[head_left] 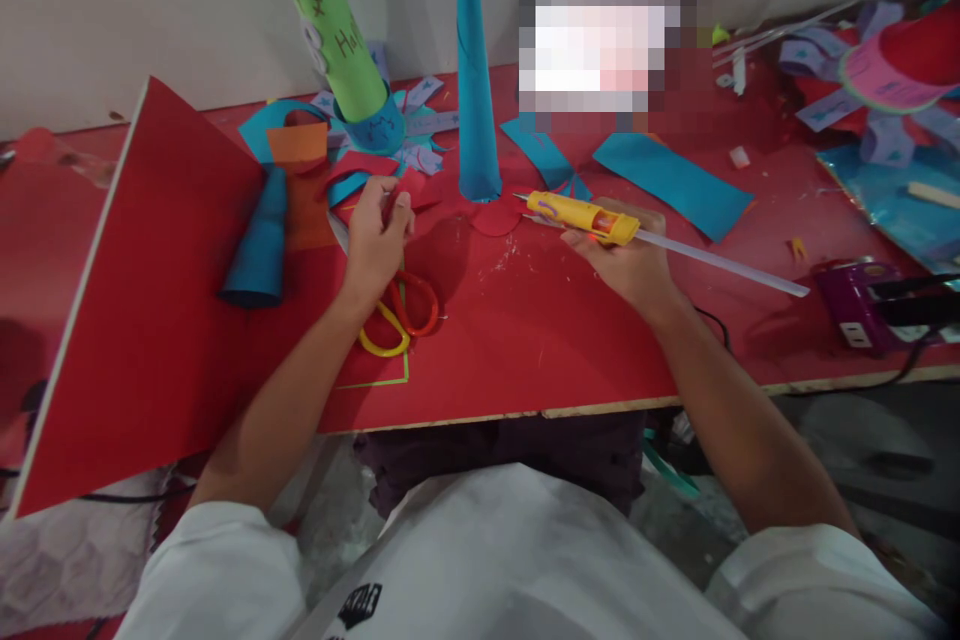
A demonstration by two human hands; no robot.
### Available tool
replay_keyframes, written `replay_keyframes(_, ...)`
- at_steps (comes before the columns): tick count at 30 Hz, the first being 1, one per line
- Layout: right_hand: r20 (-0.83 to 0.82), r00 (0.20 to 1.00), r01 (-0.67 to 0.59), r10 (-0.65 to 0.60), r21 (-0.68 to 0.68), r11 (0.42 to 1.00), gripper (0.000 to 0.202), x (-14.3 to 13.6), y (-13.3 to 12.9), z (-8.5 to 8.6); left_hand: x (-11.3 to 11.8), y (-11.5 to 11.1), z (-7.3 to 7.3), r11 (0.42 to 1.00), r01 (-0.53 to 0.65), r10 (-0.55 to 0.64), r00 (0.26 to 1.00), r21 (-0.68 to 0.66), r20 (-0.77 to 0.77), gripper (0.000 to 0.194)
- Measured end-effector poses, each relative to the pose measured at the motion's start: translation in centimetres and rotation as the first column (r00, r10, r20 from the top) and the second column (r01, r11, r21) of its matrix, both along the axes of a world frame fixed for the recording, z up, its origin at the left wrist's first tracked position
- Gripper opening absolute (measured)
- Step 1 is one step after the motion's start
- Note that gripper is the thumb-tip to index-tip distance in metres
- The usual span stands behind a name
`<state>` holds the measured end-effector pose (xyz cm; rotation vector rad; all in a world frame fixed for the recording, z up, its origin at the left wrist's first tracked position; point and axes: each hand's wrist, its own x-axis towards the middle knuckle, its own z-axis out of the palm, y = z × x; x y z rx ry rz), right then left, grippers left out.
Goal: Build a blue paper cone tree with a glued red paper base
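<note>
My right hand (622, 255) is wrapped round a yellow glue gun (581, 215), whose tip points left and whose long clear glue stick (724, 262) trails out behind. Near the middle a tall blue paper cone (477, 90) stands upright, its base beside a small red paper disc (496, 218). To the left of it, my left hand (381, 230) has its fingers curled together over red paper pieces; what lies between the fingertips is too small to tell. Scissors with red and yellow handles (385, 330) lie just below that hand.
A green tube with writing (341, 45) stands behind on the left. A red board (142, 300) rises at the left beside a smaller blue cone (262, 245). Blue strips (675, 185) lie at the back right. A purple power socket (855, 305) with cables sits at the right.
</note>
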<state>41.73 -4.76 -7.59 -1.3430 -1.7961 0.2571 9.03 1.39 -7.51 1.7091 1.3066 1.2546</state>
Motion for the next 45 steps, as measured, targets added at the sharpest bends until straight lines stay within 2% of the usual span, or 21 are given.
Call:
replay_keyframes(6, -0.017, 1.0, -0.015, 0.016, 0.027, 1.0, 0.035, 0.1, 0.0, -0.1, -1.1, 0.7, 0.1, 0.993, -0.019, 0.031, 0.994, 0.116, -0.101, 0.022)
replay_keyframes(11, 0.022, 0.999, -0.05, 0.049, 0.003, 0.999, 0.036, 0.1, 0.2, -0.4, -1.0, 0.5, 0.2, 0.995, -0.003, 0.018, 0.989, 0.102, -0.147, 0.032)
replay_keyframes(17, 0.048, 0.992, -0.116, 0.119, -0.072, 0.991, 0.035, -0.3, 0.2, -0.1, 0.1, -0.1, 0.4, 0.989, 0.145, -0.144, 0.989, -0.015, 0.019, 0.041)
replay_keyframes(21, 0.107, 0.981, -0.149, 0.163, -0.123, 0.981, 0.038, -0.4, 0.5, -0.6, 1.1, -1.3, 1.2, 0.974, 0.215, -0.206, 0.972, -0.075, 0.114, 0.042)
replay_keyframes(25, 0.167, 0.949, -0.234, 0.266, -0.189, 0.954, 0.04, -0.3, 0.7, -1.3, 2.0, -2.6, 1.9, 0.955, 0.29, -0.277, 0.949, -0.067, 0.149, 0.04)
replay_keyframes(28, 0.134, 0.922, -0.325, 0.364, -0.244, 0.914, 0.049, -0.1, 0.4, -0.6, 2.5, -3.3, 2.1, 0.94, 0.333, -0.321, 0.936, -0.075, 0.142, 0.039)
replay_keyframes(30, 0.053, 0.911, -0.386, 0.408, -0.236, 0.892, 0.047, -0.1, 0.2, 0.5, 2.7, -3.8, 2.2, 0.929, 0.357, -0.345, 0.93, -0.093, 0.125, 0.038)
replay_keyframes(33, -0.099, 0.93, -0.366, 0.355, -0.147, 0.919, 0.03, -0.7, -0.3, 2.0, 3.3, -4.7, 2.3, 0.911, 0.395, -0.39, 0.919, -0.121, 0.063, 0.034)
replay_keyframes(35, -0.191, 0.924, -0.356, 0.33, -0.12, 0.927, 0.027, -1.5, -0.5, 2.3, 3.7, -5.3, 2.4, 0.909, 0.395, -0.401, 0.916, -0.134, -0.018, 0.031)
replay_keyframes(39, -0.255, 0.921, -0.332, 0.295, -0.116, 0.936, 0.026, -3.1, -0.7, 1.8, 4.5, -6.2, 2.7, 0.927, 0.355, -0.372, 0.911, -0.12, -0.176, 0.028)
replay_keyframes(45, -0.196, 0.934, -0.322, 0.297, -0.108, 0.941, 0.027, -3.9, -0.8, 1.1, 4.9, -6.3, 3.1, 0.918, 0.379, -0.396, 0.886, -0.116, -0.24, 0.026)
